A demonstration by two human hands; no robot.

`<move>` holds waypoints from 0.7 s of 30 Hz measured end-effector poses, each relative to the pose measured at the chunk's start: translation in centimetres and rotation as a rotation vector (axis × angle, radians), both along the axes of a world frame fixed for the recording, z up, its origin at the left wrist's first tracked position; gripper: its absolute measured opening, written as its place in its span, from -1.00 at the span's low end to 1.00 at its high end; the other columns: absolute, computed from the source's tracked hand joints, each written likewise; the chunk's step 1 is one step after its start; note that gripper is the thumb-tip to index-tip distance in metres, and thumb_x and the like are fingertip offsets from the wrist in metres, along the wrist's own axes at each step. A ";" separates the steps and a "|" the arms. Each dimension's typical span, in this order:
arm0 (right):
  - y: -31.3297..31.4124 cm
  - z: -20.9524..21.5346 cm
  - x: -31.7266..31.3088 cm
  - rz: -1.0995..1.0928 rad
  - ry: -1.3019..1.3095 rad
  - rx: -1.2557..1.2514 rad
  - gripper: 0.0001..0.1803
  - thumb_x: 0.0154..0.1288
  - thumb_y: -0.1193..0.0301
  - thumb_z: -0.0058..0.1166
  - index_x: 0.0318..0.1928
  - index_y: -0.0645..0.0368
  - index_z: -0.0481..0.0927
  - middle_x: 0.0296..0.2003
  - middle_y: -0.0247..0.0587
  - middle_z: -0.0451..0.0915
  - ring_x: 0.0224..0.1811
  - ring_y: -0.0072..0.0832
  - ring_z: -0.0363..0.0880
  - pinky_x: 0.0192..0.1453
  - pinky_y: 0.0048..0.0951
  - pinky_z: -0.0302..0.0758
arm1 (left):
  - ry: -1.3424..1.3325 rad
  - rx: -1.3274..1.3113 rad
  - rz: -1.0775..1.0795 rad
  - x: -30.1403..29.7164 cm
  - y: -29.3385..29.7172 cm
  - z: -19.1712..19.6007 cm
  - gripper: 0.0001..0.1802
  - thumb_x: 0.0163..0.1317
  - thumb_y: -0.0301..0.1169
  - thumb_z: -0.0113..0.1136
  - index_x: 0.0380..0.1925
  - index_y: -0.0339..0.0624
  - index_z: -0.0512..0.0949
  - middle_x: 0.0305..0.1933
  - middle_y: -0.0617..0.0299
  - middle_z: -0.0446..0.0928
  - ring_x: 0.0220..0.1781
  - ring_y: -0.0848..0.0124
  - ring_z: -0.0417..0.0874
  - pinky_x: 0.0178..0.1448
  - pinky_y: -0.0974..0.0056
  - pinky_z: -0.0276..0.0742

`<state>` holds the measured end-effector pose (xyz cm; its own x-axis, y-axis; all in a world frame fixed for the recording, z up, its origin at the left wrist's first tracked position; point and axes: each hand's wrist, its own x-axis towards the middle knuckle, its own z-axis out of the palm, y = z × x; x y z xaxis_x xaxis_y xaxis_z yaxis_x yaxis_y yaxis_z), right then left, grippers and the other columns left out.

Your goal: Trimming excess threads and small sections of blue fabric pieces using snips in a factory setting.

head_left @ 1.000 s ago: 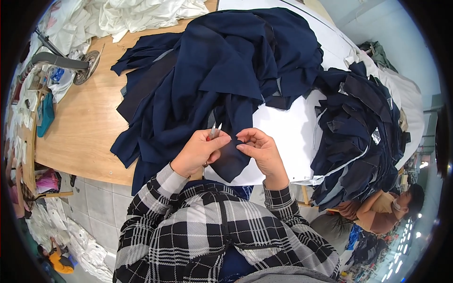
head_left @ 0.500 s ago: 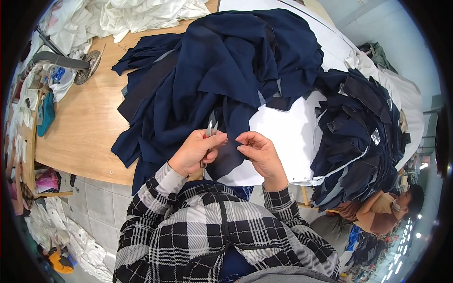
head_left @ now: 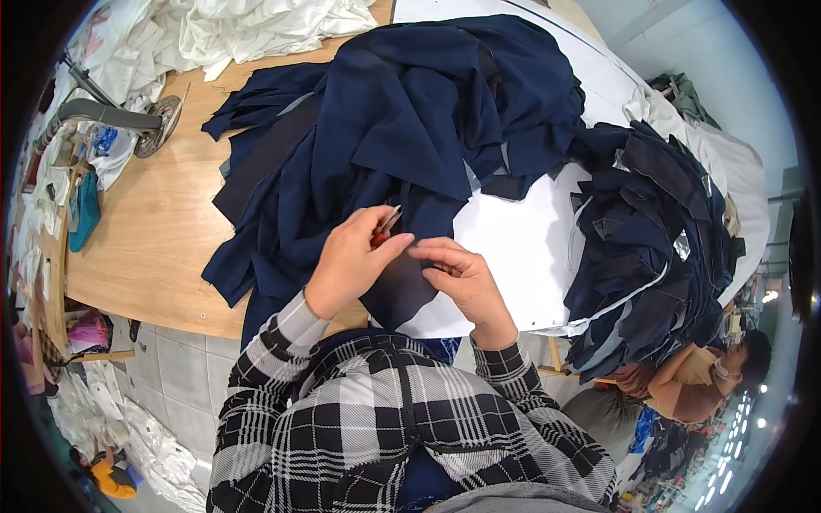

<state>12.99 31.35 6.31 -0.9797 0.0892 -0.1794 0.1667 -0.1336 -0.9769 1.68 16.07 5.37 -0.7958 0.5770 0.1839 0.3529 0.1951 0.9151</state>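
Observation:
My left hand (head_left: 351,261) is closed round small thread snips (head_left: 390,221), whose pale blade tips and a red part show above the thumb. The rest of the snips is hidden in the palm. My right hand (head_left: 466,282) is bent, thumb and fingers drawn close together, its fingertips beside the left thumb tip. Anything between those fingers is too small to make out. Under and beyond both hands lies a large heap of navy blue fabric (head_left: 385,111), with a dark piece (head_left: 402,286) hanging toward me at the table's near edge.
A second pile of dark cut pieces (head_left: 650,231) hangs over the table's right side. White cloth (head_left: 256,30) lies at the far left, near a grey arm with a round base (head_left: 158,124). The wooden tabletop (head_left: 137,248) meets a white surface (head_left: 513,248). A person (head_left: 697,380) sits at right.
My left hand has risen slightly and turned, so the snips tilt to the right and show less. The right hand has shifted a little left, closer to the left thumb.

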 end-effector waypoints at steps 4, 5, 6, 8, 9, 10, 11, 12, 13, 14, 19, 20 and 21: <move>-0.1 0.4 -0.4 -0.123 0.034 0.096 -0.69 0.12 0.69 0.00 -0.10 0.28 0.61 -0.09 -0.33 0.47 -0.18 -0.69 0.42 -0.20 -0.73 0.35 | -0.138 -0.023 -0.170 0.5 -2.2 2.8 -0.66 0.06 -0.43 0.26 -0.16 -0.37 0.48 -0.34 0.17 0.45 -0.42 0.47 0.48 -0.33 0.41 0.39; -0.1 0.1 -0.5 -0.122 0.064 0.118 -0.70 0.13 0.68 0.02 -0.10 0.29 0.61 -0.08 -0.33 0.47 -0.16 -0.67 0.43 -0.17 -0.71 0.36 | -0.116 0.021 -0.171 0.8 -2.2 2.2 -0.70 0.03 -0.51 0.28 -0.21 -0.34 0.48 -0.33 0.28 0.43 -0.47 0.62 0.35 -0.38 0.50 0.31; -0.1 -0.1 -0.6 -0.122 0.095 0.141 -0.71 0.13 0.67 0.04 -0.10 0.29 0.61 -0.07 -0.32 0.47 -0.14 -0.65 0.43 -0.14 -0.70 0.37 | -0.145 0.031 -0.155 1.2 -2.0 1.8 -0.72 0.03 -0.52 0.28 -0.25 -0.32 0.47 -0.33 0.30 0.42 -0.49 0.65 0.31 -0.39 0.51 0.28; -0.3 -0.3 -0.6 -0.129 0.081 0.060 -0.71 0.13 0.66 0.06 -0.09 0.29 0.61 -0.07 -0.31 0.47 -0.12 -0.63 0.44 -0.11 -0.68 0.37 | -0.232 0.147 -0.142 1.7 -0.8 0.7 -0.79 0.06 -0.53 0.28 -0.37 -0.23 0.41 -0.42 0.37 0.38 -0.56 0.74 0.24 -0.50 0.57 0.18; -0.4 -0.3 -0.6 -0.138 0.066 -0.019 -0.71 0.13 0.65 0.08 -0.09 0.28 0.61 -0.06 -0.31 0.47 -0.11 -0.61 0.44 -0.08 -0.66 0.38 | -0.232 0.147 -0.142 1.7 -0.7 0.2 -0.79 0.06 -0.53 0.28 -0.37 -0.23 0.41 -0.42 0.37 0.38 -0.56 0.74 0.24 -0.50 0.57 0.18; -0.5 -0.3 -0.7 -0.138 0.066 -0.019 -0.71 0.13 0.65 0.08 -0.09 0.28 0.61 -0.06 -0.31 0.47 -0.11 -0.61 0.44 -0.08 -0.66 0.38 | -0.486 0.170 -0.142 1.6 -0.5 -0.3 -0.79 0.08 -0.52 0.27 -0.38 -0.20 0.39 -0.46 0.40 0.36 -0.58 0.74 0.25 -0.54 0.58 0.16; -0.4 -0.3 -0.6 -0.160 0.049 -0.061 -0.70 0.12 0.66 0.08 -0.09 0.28 0.61 -0.06 -0.31 0.47 -0.10 -0.61 0.44 -0.07 -0.65 0.38 | -0.744 0.191 -0.144 1.6 -0.3 -0.4 -0.79 0.10 -0.50 0.27 -0.39 -0.18 0.38 -0.50 0.43 0.35 -0.61 0.74 0.25 -0.58 0.59 0.14; -0.4 -0.3 -0.5 -0.181 0.032 -0.103 -0.69 0.11 0.66 0.09 -0.09 0.27 0.61 -0.06 -0.31 0.47 -0.10 -0.60 0.44 -0.06 -0.64 0.38 | -0.881 0.204 -0.165 1.6 -0.5 -0.2 -0.83 0.09 -0.49 0.26 -0.44 -0.16 0.41 -0.51 0.48 0.36 -0.47 0.70 0.28 -0.42 0.55 0.24; -0.3 -0.5 -0.4 -0.185 0.030 -0.102 -0.69 0.11 0.66 0.09 -0.09 0.27 0.61 -0.06 -0.31 0.47 -0.10 -0.60 0.44 -0.06 -0.64 0.38 | -0.884 0.203 -0.169 1.6 -0.6 -0.2 -0.83 0.09 -0.49 0.26 -0.44 -0.16 0.41 -0.51 0.48 0.36 -0.47 0.70 0.28 -0.42 0.55 0.24; -0.2 -0.7 -0.4 -0.178 0.029 -0.139 -0.68 0.10 0.67 0.09 -0.08 0.27 0.61 -0.06 -0.31 0.46 -0.12 -0.61 0.43 -0.07 -0.65 0.37 | -0.925 0.172 -0.184 1.7 -0.7 -0.1 -0.84 0.09 -0.48 0.26 -0.41 -0.19 0.43 -0.49 0.46 0.38 -0.46 0.70 0.30 -0.40 0.55 0.26; -0.1 -1.0 -0.3 -0.167 0.011 -0.178 -0.62 0.06 0.70 0.10 -0.05 0.23 0.60 -0.03 -0.33 0.44 -0.20 -0.65 0.40 -0.10 -0.69 0.36 | -0.572 0.012 -0.165 1.8 -1.7 0.2 -0.71 0.10 -0.46 0.24 -0.17 -0.31 0.47 -0.44 0.34 0.44 -0.42 0.61 0.40 -0.29 0.51 0.37; -0.1 -1.0 -0.2 -0.161 -0.009 -0.197 -0.60 0.05 0.70 0.11 -0.04 0.23 0.59 -0.01 -0.34 0.43 -0.22 -0.67 0.38 -0.10 -0.70 0.36 | -0.391 -0.019 -0.146 1.8 -2.2 0.5 -0.65 0.11 -0.48 0.23 -0.08 -0.31 0.45 -0.35 0.31 0.45 -0.37 0.59 0.41 -0.25 0.50 0.38; -0.1 -1.0 -0.2 -0.155 -0.028 -0.216 -0.58 0.05 0.71 0.11 -0.02 0.22 0.59 0.00 -0.35 0.42 -0.25 -0.69 0.36 -0.11 -0.71 0.36 | -0.209 -0.049 -0.126 1.6 -2.8 1.0 -0.58 0.12 -0.50 0.22 0.02 -0.31 0.43 -0.27 0.28 0.46 -0.31 0.58 0.43 -0.21 0.50 0.38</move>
<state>12.83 31.29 5.36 -0.9517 0.1949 -0.2373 0.1543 -0.3647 -0.9183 3.31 13.31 6.33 -0.7345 0.6785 -0.0078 0.1817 0.2078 0.9611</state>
